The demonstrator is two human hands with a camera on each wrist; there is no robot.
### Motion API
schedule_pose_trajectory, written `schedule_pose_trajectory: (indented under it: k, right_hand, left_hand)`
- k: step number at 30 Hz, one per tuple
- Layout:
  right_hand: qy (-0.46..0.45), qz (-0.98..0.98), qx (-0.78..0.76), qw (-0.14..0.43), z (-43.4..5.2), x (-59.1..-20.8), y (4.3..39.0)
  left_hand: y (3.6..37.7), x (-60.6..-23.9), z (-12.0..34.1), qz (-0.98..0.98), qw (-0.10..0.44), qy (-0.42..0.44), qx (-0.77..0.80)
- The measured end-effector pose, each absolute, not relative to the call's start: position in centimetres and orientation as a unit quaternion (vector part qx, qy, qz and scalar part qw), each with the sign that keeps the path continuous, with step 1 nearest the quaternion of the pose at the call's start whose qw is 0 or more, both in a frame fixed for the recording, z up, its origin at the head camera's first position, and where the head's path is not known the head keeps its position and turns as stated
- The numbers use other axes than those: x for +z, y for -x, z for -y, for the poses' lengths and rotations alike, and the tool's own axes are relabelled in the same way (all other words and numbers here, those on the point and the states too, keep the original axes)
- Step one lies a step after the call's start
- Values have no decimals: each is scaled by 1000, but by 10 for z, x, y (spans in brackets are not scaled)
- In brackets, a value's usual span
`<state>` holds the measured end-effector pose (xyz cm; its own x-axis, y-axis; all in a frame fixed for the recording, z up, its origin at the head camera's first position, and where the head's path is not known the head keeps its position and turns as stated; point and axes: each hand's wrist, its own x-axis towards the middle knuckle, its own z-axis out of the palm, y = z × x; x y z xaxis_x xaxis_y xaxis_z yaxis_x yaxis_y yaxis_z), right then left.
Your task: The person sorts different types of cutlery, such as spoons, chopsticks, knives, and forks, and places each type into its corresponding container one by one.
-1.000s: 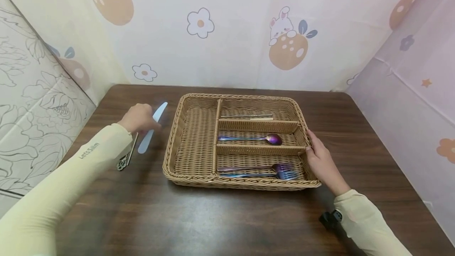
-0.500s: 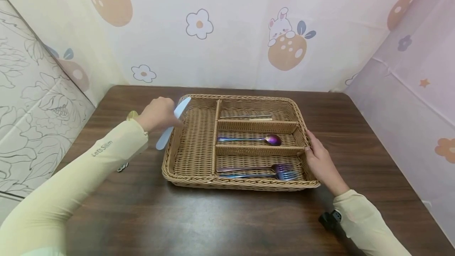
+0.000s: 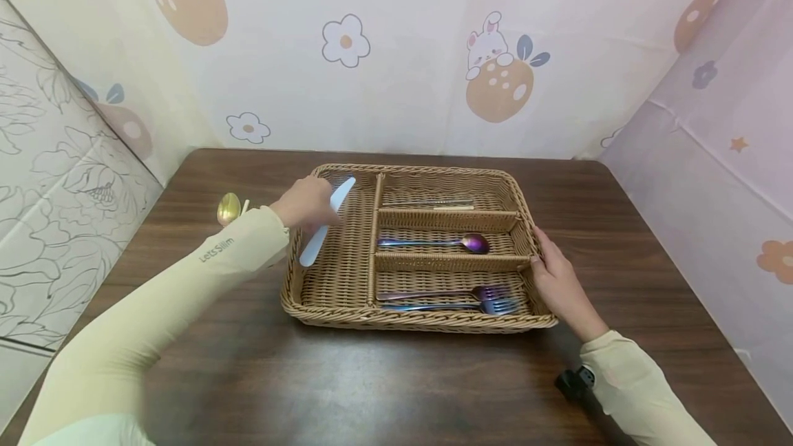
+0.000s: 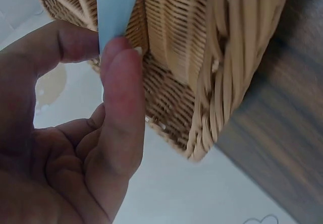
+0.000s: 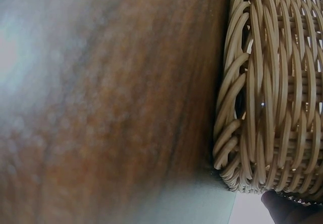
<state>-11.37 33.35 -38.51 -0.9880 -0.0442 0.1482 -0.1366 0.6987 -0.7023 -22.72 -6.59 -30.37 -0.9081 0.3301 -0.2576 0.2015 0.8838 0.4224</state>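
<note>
— What is shown from the head view?
— A pale blue knife (image 3: 327, 221) is pinched by the left hand (image 3: 305, 202) above the large left compartment of the wicker basket (image 3: 421, 322). The right hand (image 3: 560, 288) is rested on the basket's right rim, fingers relaxed. A gold spoon (image 3: 228, 208) is seen on the counter (image 3: 372, 384).

— And the left wrist view?
— The blade (image 4: 115, 7) is clamped between thumb and fingers (image 4: 121, 98).

— The right wrist?
— Only basket weave (image 5: 272, 98) and counter (image 5: 111, 108) are shown.
</note>
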Motion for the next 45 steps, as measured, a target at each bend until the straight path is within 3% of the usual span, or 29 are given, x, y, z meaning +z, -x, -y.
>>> schedule_pose_trajectory:
  k: [32,45]
  right_hand:
    - [-49,919,386,56,-333,-383,113]
    - [-52,919,384,72,-332,-383,112]
  left_hand:
    - [240,-336,30,-942,242,-136,186]
    - [241,-348,20,-949,237,-157,135]
